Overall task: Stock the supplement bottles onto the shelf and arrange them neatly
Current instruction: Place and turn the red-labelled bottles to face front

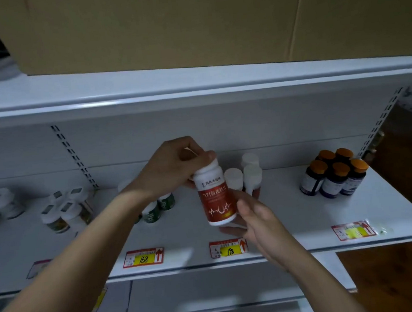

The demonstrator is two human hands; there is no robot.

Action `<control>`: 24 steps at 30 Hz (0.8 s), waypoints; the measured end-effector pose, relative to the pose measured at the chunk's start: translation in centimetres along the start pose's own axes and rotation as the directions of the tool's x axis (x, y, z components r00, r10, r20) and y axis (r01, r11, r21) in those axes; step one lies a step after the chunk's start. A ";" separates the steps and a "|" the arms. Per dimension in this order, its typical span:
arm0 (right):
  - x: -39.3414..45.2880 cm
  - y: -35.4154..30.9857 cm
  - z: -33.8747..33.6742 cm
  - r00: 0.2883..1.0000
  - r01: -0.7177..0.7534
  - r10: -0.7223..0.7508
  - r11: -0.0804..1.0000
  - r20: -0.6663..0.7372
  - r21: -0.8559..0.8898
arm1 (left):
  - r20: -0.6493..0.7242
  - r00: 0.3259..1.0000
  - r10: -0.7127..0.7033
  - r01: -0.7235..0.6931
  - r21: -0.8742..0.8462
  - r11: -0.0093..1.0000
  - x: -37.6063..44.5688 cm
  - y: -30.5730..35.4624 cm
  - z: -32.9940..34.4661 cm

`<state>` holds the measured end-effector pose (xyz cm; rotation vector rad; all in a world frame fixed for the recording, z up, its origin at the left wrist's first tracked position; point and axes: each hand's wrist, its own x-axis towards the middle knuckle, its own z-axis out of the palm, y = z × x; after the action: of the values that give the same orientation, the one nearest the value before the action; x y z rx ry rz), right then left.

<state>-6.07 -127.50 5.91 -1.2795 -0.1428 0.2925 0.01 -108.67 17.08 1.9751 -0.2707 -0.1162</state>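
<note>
Subject item: one red-labelled supplement bottle with a white cap, held upright in the air above the front part of the white shelf, directly over the price tag marked 198. It is not yet set down.

Left hand: grasping the bottle at the top, fingers curled over and around the white cap. Right hand: cupped against the bottle's lower right side and base, thumb on the label, fingers underneath. Both hands carry it.

Handling assessment: the body appears to be rigid plastic with a glossy wrapped label, so likely light, stiff and somewhat slick on the label face. Breakage risk judged low; tipping risk moderate, as the bottle is tall relative to its base. The cap offers a good hold for lowering; the mid-body gives better control for turning the label forward. Whether the cap is tight cannot be determined.

Surroundings, relative to the held bottle: three white-capped bottles stand on the shelf just behind and to its right, apparently the same product. Green-labelled bottles stand to its left, partly hidden by the left forearm. Orange-capped dark bottles are grouped well apart to its right. A cardboard box sits on the shelf above.

Judgement: placement should go in front of the white-capped group, label outward.
</note>
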 end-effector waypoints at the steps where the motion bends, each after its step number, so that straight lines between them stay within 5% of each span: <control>1: -0.3 0.4 0.7 1.000 -0.009 0.009 1.000 -0.002 0.025 | -0.014 1.000 -0.010 0.009 -0.007 1.000 -0.7 -0.5 0.2; 8: -0.9 2.8 3.3 0.997 -0.012 0.014 0.999 -0.075 0.031 | -0.186 0.977 -0.105 0.078 -0.146 0.986 -3.7 -5.0 1.3; 15: -1.3 2.8 4.3 0.996 -0.022 0.023 1.000 -0.091 0.006 | -0.206 0.967 -0.152 0.111 -0.199 0.974 -4.8 -6.7 1.4; 24: -0.9 1.9 4.9 0.958 0.105 -0.158 0.970 -0.241 -0.220 | -0.123 0.990 -0.063 0.023 -0.304 0.952 -5.9 -5.7 3.2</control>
<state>-8.52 -122.81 5.48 -1.4936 -0.0369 -0.0065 -5.61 -107.89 10.27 1.6758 -0.1151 -0.0512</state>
